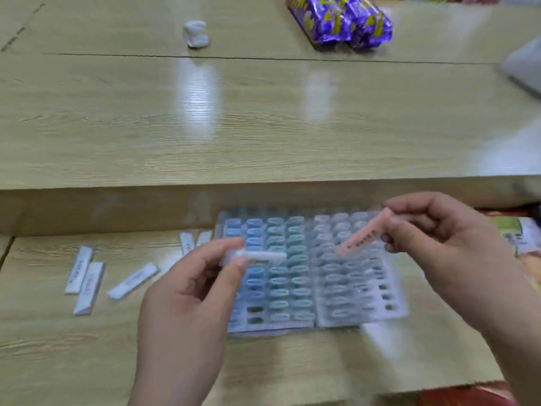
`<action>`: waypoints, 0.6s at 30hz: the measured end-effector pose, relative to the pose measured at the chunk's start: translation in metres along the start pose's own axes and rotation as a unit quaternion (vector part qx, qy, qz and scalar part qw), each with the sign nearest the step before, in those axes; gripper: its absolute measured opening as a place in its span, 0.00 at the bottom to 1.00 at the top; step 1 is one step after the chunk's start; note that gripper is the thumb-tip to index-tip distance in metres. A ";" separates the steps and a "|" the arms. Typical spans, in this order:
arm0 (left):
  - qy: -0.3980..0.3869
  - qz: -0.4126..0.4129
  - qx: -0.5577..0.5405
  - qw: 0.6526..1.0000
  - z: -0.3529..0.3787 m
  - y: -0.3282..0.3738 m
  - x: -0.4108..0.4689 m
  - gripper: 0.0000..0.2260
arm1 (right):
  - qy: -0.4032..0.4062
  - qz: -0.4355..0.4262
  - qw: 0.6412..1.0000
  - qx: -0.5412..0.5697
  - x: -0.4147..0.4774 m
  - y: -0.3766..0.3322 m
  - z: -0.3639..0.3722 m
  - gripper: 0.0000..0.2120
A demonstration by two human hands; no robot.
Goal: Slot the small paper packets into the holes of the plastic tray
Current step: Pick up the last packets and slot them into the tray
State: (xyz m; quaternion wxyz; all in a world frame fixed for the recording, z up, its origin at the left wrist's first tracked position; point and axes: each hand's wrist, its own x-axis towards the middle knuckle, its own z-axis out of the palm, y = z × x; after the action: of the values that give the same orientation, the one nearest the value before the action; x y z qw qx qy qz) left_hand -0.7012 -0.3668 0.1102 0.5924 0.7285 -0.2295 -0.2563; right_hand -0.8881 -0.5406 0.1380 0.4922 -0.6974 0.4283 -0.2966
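Observation:
A clear plastic tray (363,317) with rows of oval holes lies on the low wooden table; most holes hold folded packets, bluish on the left half. A few holes at the front left and right edge look dark. My left hand (187,300) pinches a white paper packet (263,255) above the tray's left half. My right hand (439,232) pinches a pink packet (361,238) over the tray's right half. Several loose white packets (87,276) lie on the table left of the tray.
A raised wooden surface (263,118) sits behind the tray. On it are a crumpled white wad (195,33) and purple foil snack packs (342,20). A grey object (524,68) is at the far right. Printed paper (518,235) lies right of my right hand.

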 end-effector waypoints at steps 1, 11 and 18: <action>-0.008 0.002 0.010 1.000 0.011 0.002 -0.002 0.11 | 0.019 0.002 1.000 0.007 -0.003 0.005 -0.012 0.09; -0.082 0.105 0.117 0.984 0.091 0.003 -0.018 0.07 | 0.089 0.014 0.995 -0.041 -0.021 0.052 -0.077 0.08; -0.074 0.208 0.206 0.953 0.123 -0.010 -0.033 0.07 | 0.019 -0.024 0.994 -0.102 -0.017 0.082 -0.066 0.09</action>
State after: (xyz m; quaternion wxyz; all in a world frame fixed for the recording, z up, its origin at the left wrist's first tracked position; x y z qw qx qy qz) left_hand -0.8052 -0.4355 0.0827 0.4508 0.7501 -0.4666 -0.1277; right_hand -0.9755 -0.5665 0.0836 0.4030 -0.7485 0.4483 -0.2763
